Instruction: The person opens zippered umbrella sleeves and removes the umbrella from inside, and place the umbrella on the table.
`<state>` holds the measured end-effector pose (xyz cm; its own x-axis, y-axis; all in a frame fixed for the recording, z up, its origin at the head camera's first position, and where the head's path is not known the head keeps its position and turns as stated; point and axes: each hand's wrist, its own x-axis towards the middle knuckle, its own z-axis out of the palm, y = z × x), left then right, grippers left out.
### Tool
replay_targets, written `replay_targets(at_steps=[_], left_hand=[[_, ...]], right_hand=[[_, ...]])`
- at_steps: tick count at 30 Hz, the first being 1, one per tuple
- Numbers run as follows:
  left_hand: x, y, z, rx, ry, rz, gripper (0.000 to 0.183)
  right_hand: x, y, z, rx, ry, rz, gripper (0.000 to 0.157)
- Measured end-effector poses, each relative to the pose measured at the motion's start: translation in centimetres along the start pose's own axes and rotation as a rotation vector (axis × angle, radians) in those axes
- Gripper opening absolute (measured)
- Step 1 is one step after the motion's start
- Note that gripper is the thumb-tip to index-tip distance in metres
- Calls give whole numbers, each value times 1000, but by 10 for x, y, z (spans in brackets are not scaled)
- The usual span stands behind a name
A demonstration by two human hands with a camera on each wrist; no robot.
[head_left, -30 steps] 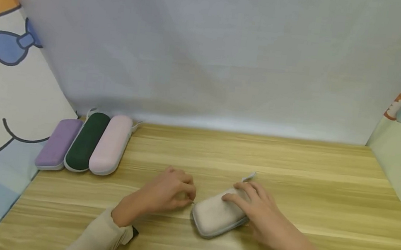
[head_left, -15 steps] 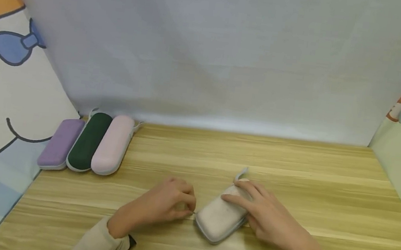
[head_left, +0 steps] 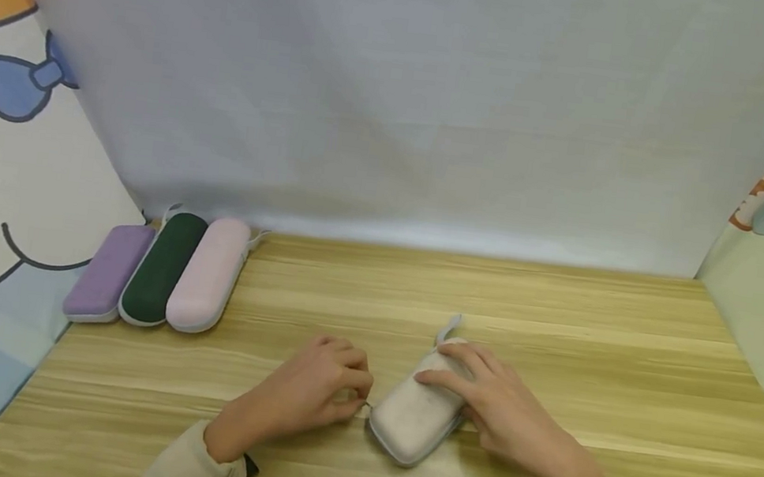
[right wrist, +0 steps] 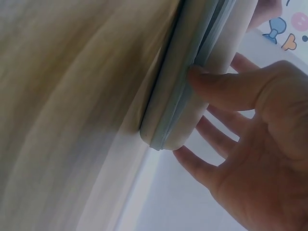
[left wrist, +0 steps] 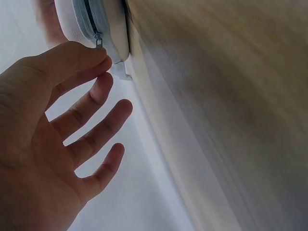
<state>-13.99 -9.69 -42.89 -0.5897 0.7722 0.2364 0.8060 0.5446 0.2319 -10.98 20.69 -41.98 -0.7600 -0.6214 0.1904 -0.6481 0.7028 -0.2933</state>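
Note:
A cream zippered case (head_left: 416,418) with a grey zip band lies slantwise on the wooden table, its grey strap loop (head_left: 448,329) at the far end. My left hand (head_left: 310,383) pinches the small metal zipper pull (left wrist: 99,42) at the near left corner between thumb and forefinger; the other fingers are spread loosely in the left wrist view. Across the far right part of the case, my right hand (head_left: 505,405) grips it, fingers on top and thumb (right wrist: 224,89) against the zip side. Beyond the pull, a dark line shows along the zip.
Three more cases lie side by side at the back left: purple (head_left: 109,273), dark green (head_left: 164,267) and pale pink (head_left: 209,274). A grey-white cloth backdrop (head_left: 425,116) closes off the rear, with printed panels on both sides. The wooden tabletop (head_left: 593,328) extends right.
The cream case has turned under my right hand, its strap end swinging left and away and its near end shifting slightly toward me. My left hand has kept its pinch, moving a little nearer me.

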Motion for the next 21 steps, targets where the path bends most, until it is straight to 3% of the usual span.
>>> replay_targets(at_steps=[21], left_hand=[[13, -5, 4, 83, 65, 37, 18]], right_hand=[[0, 1, 2, -6, 16, -8, 65]])
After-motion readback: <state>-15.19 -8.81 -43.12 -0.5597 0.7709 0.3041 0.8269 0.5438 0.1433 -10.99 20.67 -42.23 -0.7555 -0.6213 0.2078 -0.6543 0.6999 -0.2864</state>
